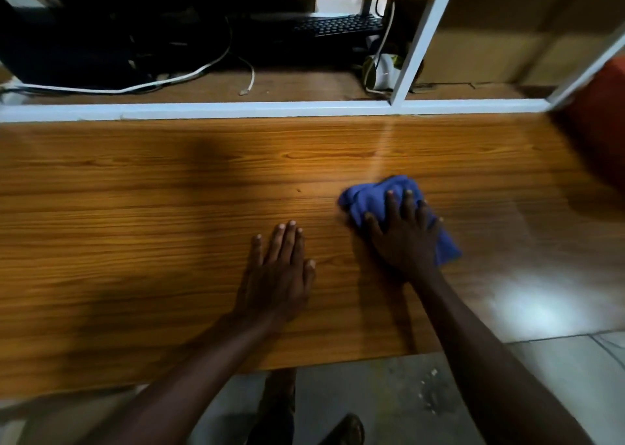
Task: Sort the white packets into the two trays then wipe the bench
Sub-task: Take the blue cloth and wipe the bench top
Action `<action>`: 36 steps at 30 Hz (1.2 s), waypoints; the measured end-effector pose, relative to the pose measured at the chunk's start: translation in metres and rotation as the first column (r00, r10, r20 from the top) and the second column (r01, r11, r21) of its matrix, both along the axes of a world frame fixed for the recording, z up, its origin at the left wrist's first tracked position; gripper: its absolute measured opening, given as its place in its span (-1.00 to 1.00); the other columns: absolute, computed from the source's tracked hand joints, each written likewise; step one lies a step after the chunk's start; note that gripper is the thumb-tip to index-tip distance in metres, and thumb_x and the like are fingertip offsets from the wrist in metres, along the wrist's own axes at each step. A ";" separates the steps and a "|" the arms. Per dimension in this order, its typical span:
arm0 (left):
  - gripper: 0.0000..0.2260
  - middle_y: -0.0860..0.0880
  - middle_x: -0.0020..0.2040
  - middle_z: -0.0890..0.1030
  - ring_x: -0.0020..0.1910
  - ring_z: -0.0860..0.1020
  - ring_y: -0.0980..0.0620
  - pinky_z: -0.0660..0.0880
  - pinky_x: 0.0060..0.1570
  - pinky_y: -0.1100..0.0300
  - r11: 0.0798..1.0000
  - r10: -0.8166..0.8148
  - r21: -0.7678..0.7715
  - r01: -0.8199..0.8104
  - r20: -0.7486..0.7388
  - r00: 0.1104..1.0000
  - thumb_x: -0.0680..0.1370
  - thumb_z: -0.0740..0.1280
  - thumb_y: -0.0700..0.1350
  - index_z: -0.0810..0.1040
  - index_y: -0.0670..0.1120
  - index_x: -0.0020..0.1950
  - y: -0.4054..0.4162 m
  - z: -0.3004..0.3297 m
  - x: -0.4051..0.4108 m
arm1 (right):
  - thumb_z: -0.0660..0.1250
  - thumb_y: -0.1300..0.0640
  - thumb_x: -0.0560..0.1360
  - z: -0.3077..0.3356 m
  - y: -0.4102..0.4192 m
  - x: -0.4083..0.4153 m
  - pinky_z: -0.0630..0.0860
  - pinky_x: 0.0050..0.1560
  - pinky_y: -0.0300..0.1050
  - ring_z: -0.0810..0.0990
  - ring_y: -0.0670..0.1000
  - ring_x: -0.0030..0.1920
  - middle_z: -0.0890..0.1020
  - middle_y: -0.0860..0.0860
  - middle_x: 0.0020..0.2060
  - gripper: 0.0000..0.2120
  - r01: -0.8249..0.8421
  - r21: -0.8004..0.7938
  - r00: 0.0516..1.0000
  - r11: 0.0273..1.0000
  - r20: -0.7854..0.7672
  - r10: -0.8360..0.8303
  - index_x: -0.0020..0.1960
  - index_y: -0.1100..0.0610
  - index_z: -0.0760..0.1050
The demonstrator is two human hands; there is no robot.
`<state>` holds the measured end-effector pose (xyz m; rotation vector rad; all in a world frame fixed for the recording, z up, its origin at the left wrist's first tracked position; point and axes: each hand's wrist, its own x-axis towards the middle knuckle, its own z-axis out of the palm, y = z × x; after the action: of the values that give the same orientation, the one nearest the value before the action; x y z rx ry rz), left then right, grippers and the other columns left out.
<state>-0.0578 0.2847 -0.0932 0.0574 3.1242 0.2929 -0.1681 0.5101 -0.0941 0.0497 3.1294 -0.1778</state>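
Note:
A crumpled blue cloth [370,197] lies on the wooden bench [135,207], right of centre. My right hand [404,233] presses flat on top of the cloth, fingers spread over it. To its left, my left hand [279,270] rests palm down on the bare bench with fingers together and holds nothing. No white packets or trays are in view.
A white frame rail [236,109] runs along the bench's far edge, with a post [419,38] rising at the right. Behind it sit a black keyboard [338,25], white cables [135,87] and cardboard boxes [490,55]. An orange-red object [598,119] stands at the far right. Tiled floor [372,400] lies below the near edge.

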 end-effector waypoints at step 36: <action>-0.45 -0.03 0.63 0.02 0.60 -0.05 -0.03 -0.11 0.53 -0.17 1.000 0.016 0.011 -0.016 0.010 1.000 0.67 -0.03 0.14 0.04 -0.05 0.62 0.152 0.007 -0.065 | -0.14 -0.38 0.56 0.007 0.124 0.086 -0.14 0.48 0.42 -0.09 0.27 0.60 -0.03 0.12 0.63 -0.27 0.166 -0.085 0.985 0.982 0.057 -0.162 0.63 -0.04 -0.04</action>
<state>-0.1231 0.4371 -0.0863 0.0306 3.1150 0.3097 -0.0819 0.6342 -0.0869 0.3072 3.0617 -0.3128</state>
